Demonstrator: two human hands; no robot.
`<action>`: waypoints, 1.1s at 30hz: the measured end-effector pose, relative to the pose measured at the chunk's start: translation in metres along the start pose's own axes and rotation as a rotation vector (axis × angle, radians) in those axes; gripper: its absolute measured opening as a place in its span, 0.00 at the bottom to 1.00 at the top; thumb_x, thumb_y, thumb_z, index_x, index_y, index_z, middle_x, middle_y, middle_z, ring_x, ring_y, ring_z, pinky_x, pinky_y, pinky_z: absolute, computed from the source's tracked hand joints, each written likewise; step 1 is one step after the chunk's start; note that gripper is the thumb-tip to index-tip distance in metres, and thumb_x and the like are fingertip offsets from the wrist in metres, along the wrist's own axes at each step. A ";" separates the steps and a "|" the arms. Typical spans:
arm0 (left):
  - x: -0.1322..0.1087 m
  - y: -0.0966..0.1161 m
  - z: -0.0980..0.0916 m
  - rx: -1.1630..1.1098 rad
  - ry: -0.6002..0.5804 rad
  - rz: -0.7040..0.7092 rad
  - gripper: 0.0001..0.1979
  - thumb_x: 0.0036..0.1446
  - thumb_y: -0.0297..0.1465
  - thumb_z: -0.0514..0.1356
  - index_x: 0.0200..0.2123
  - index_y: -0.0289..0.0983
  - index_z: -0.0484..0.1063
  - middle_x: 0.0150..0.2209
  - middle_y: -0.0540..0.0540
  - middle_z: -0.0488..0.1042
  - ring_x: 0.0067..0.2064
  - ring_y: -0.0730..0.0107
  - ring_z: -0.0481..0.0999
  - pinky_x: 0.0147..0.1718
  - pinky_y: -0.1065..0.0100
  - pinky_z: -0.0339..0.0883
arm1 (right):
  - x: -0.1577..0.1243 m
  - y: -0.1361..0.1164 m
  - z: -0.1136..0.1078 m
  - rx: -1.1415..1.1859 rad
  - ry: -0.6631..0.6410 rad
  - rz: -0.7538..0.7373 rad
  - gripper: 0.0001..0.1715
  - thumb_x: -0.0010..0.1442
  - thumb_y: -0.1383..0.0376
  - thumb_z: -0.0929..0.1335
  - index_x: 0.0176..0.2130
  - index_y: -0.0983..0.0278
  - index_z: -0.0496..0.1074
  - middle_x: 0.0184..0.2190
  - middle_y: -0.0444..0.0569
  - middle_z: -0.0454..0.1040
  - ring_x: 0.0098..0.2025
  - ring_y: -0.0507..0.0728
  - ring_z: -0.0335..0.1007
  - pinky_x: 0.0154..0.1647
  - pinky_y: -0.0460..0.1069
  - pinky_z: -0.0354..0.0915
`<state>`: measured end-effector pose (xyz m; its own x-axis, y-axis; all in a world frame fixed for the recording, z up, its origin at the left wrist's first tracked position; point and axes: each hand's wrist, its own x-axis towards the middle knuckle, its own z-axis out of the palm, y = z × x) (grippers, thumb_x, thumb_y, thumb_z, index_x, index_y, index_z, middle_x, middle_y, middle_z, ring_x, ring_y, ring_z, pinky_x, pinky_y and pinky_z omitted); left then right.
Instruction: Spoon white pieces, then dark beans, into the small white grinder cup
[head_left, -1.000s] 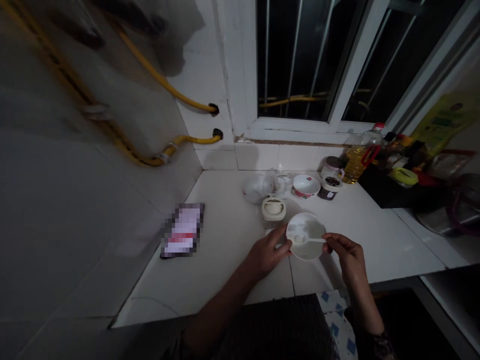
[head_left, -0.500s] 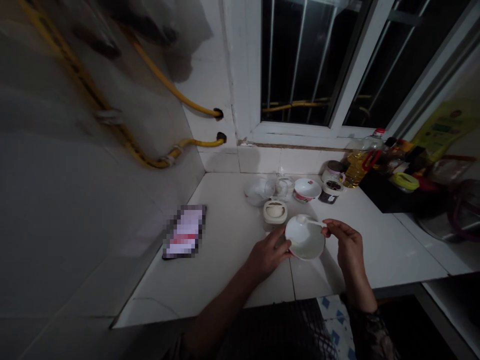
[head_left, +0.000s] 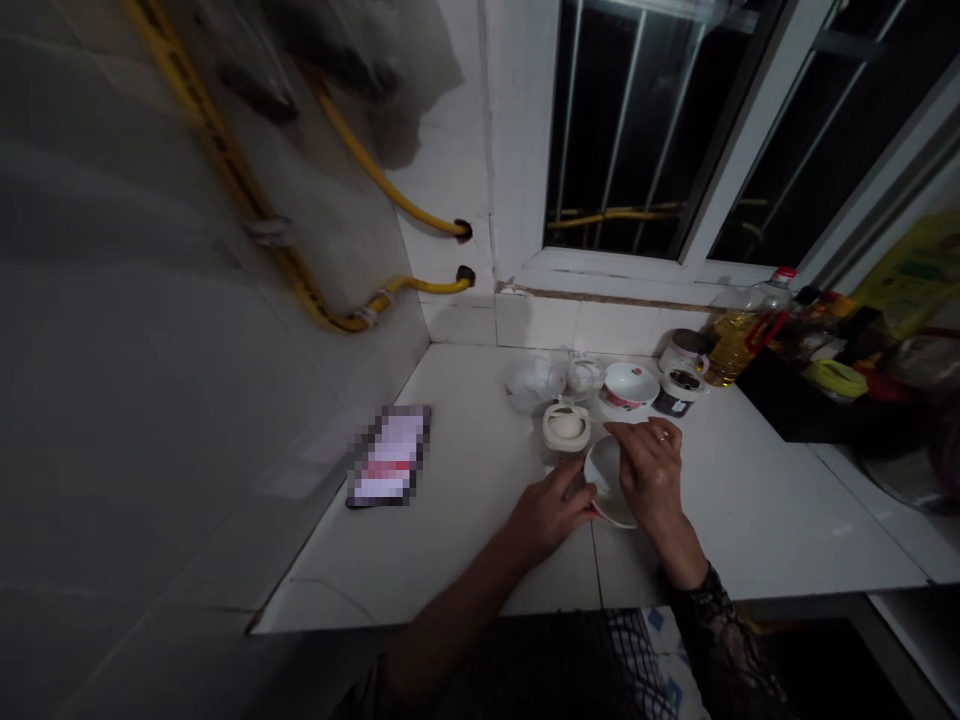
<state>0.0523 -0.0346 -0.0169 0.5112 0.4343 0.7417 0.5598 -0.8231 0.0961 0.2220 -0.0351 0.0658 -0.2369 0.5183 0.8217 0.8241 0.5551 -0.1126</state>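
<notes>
My left hand (head_left: 551,515) grips the near-left rim of a white bowl (head_left: 604,472), tilting it above the counter. In my right hand (head_left: 654,475), the fingers pinch the handle of a small white spoon (head_left: 589,416). The spoon reaches left over an open, squarish white jar (head_left: 564,440) with white contents, which look like a powder or grains. Its tip is hard to make out against the jar. My right hand covers the right side of the bowl, so little of the bowl's inside shows.
Behind the jar stand a clear bowl (head_left: 529,385), a glass container (head_left: 585,375) and a flowered bowl (head_left: 630,384). Two jars and an oil bottle (head_left: 739,335) are farther right, beside a dark tray of bottles. A phone (head_left: 390,457) lies left, near the tiled wall.
My right hand has moved left with the spoon, from above the bowl to over the white jar. My left hand still holds the bowl. The view has shifted slightly.
</notes>
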 end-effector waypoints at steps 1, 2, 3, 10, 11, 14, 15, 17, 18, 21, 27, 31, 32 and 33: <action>0.000 0.000 0.000 -0.007 0.000 0.001 0.15 0.63 0.42 0.58 0.42 0.37 0.72 0.55 0.37 0.70 0.52 0.61 0.76 0.43 0.66 0.77 | -0.001 0.000 -0.002 0.024 0.024 0.027 0.17 0.63 0.74 0.61 0.42 0.61 0.76 0.31 0.47 0.80 0.33 0.56 0.71 0.48 0.56 0.60; -0.001 0.000 0.001 -0.015 -0.005 -0.001 0.14 0.63 0.42 0.58 0.43 0.37 0.72 0.56 0.37 0.70 0.52 0.61 0.76 0.43 0.66 0.77 | -0.002 0.001 -0.004 0.065 0.050 0.077 0.15 0.64 0.72 0.62 0.42 0.61 0.76 0.30 0.47 0.80 0.33 0.56 0.71 0.48 0.56 0.61; -0.002 -0.001 0.001 -0.026 -0.017 -0.006 0.14 0.63 0.41 0.58 0.43 0.37 0.72 0.57 0.37 0.70 0.53 0.61 0.76 0.44 0.66 0.76 | -0.004 0.002 -0.007 0.114 0.073 0.149 0.13 0.64 0.70 0.63 0.41 0.61 0.76 0.30 0.46 0.79 0.33 0.56 0.71 0.47 0.56 0.62; -0.003 -0.001 -0.002 -0.068 -0.064 0.005 0.13 0.64 0.40 0.57 0.45 0.37 0.71 0.59 0.38 0.68 0.56 0.60 0.74 0.46 0.66 0.76 | -0.039 0.012 -0.044 0.277 0.043 0.579 0.12 0.63 0.58 0.66 0.39 0.61 0.76 0.30 0.48 0.79 0.36 0.59 0.74 0.42 0.54 0.68; -0.002 0.000 -0.003 -0.064 -0.048 0.014 0.13 0.65 0.39 0.56 0.45 0.37 0.71 0.58 0.38 0.69 0.56 0.60 0.74 0.46 0.66 0.76 | -0.045 0.014 -0.048 0.266 0.024 0.560 0.11 0.64 0.58 0.66 0.40 0.61 0.76 0.30 0.48 0.79 0.36 0.59 0.74 0.41 0.54 0.68; 0.002 0.001 -0.007 -0.052 0.014 0.058 0.12 0.67 0.38 0.54 0.44 0.36 0.70 0.56 0.36 0.70 0.55 0.61 0.74 0.46 0.66 0.76 | -0.055 0.019 -0.051 0.205 -0.045 0.403 0.09 0.65 0.63 0.65 0.40 0.61 0.75 0.31 0.48 0.78 0.36 0.58 0.73 0.40 0.53 0.68; 0.003 0.002 -0.008 -0.052 0.029 0.070 0.11 0.67 0.37 0.53 0.43 0.36 0.69 0.55 0.36 0.70 0.55 0.61 0.75 0.46 0.67 0.76 | -0.057 0.020 -0.050 0.175 -0.068 0.337 0.09 0.65 0.65 0.65 0.40 0.61 0.75 0.31 0.48 0.78 0.35 0.58 0.73 0.40 0.54 0.68; 0.004 0.002 -0.010 -0.056 0.059 0.095 0.10 0.67 0.36 0.53 0.43 0.36 0.68 0.55 0.35 0.70 0.56 0.61 0.74 0.46 0.67 0.76 | -0.057 0.020 -0.046 0.113 -0.102 0.208 0.10 0.65 0.70 0.64 0.42 0.61 0.74 0.31 0.49 0.78 0.34 0.58 0.72 0.39 0.54 0.67; 0.004 0.002 -0.010 -0.058 0.068 0.104 0.10 0.67 0.36 0.53 0.44 0.36 0.68 0.56 0.35 0.70 0.56 0.61 0.74 0.46 0.67 0.76 | -0.056 0.019 -0.044 0.090 -0.120 0.148 0.12 0.64 0.72 0.63 0.43 0.62 0.74 0.32 0.49 0.78 0.34 0.58 0.72 0.39 0.55 0.67; 0.002 0.001 -0.009 -0.055 0.066 0.102 0.10 0.66 0.36 0.55 0.45 0.37 0.68 0.56 0.36 0.70 0.56 0.60 0.74 0.46 0.66 0.77 | -0.054 0.014 -0.047 0.095 -0.215 0.014 0.17 0.62 0.77 0.62 0.44 0.62 0.73 0.34 0.49 0.79 0.35 0.58 0.72 0.38 0.55 0.67; -0.002 -0.001 -0.005 -0.071 0.047 0.107 0.09 0.65 0.33 0.56 0.48 0.39 0.67 0.59 0.38 0.69 0.58 0.59 0.73 0.47 0.63 0.77 | -0.056 0.014 -0.061 0.059 -0.236 -0.012 0.19 0.61 0.79 0.61 0.46 0.62 0.72 0.34 0.50 0.78 0.36 0.59 0.71 0.38 0.55 0.67; 0.000 0.000 -0.008 -0.033 0.082 0.145 0.08 0.64 0.30 0.57 0.46 0.36 0.68 0.57 0.35 0.70 0.57 0.58 0.74 0.47 0.64 0.77 | -0.059 0.015 -0.057 -0.045 -0.199 -0.008 0.19 0.60 0.78 0.61 0.46 0.64 0.72 0.35 0.52 0.78 0.36 0.60 0.70 0.39 0.56 0.66; 0.001 0.000 -0.009 -0.031 0.084 0.149 0.07 0.65 0.30 0.57 0.45 0.35 0.68 0.57 0.35 0.69 0.56 0.58 0.74 0.47 0.65 0.76 | -0.059 0.014 -0.057 -0.031 -0.217 -0.022 0.19 0.60 0.78 0.61 0.46 0.64 0.72 0.34 0.51 0.78 0.36 0.59 0.70 0.39 0.55 0.66; 0.001 0.001 -0.010 -0.034 0.077 0.145 0.07 0.65 0.30 0.57 0.45 0.36 0.69 0.58 0.35 0.69 0.56 0.59 0.74 0.47 0.65 0.76 | -0.060 0.013 -0.057 -0.005 -0.236 -0.039 0.20 0.60 0.79 0.61 0.45 0.63 0.72 0.34 0.50 0.78 0.35 0.59 0.71 0.39 0.55 0.66</action>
<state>0.0468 -0.0382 -0.0099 0.5332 0.2818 0.7977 0.4606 -0.8876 0.0057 0.2761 -0.0956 0.0471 -0.3816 0.6347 0.6720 0.8146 0.5745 -0.0800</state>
